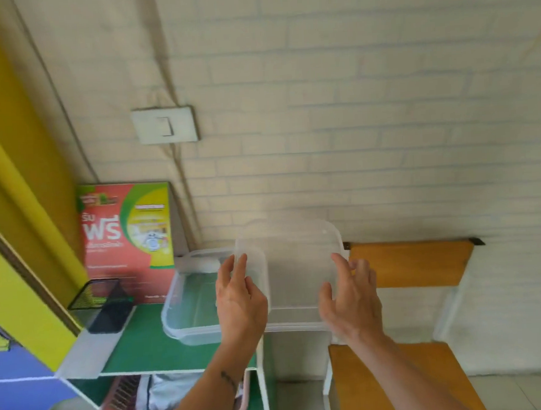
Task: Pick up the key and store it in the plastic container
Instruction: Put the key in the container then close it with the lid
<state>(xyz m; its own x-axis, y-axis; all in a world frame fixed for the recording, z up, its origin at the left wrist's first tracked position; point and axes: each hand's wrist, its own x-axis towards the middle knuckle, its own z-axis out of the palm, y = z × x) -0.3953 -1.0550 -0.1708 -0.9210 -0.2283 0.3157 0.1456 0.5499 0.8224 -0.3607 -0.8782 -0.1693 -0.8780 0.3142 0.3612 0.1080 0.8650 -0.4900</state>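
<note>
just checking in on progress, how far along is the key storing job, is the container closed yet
Not closed yet. The clear plastic container sits open on the green shelf top. In hand: the left hand and right hand hold the translucent lid in the air, partly over the container. No key shows; I cannot tell whether it is inside. Left: setting the lid on the container.

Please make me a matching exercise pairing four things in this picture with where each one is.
Things:
1. lid
2. container
3. mesh holder
4. light switch

Places:
A. on the brick wall
B. on the green shelf top, under the left hand
C. held up between both hands, the right hand at its right edge
D. at the left end of the shelf, before the red poster

Pairs: 1-C, 2-B, 3-D, 4-A
</note>
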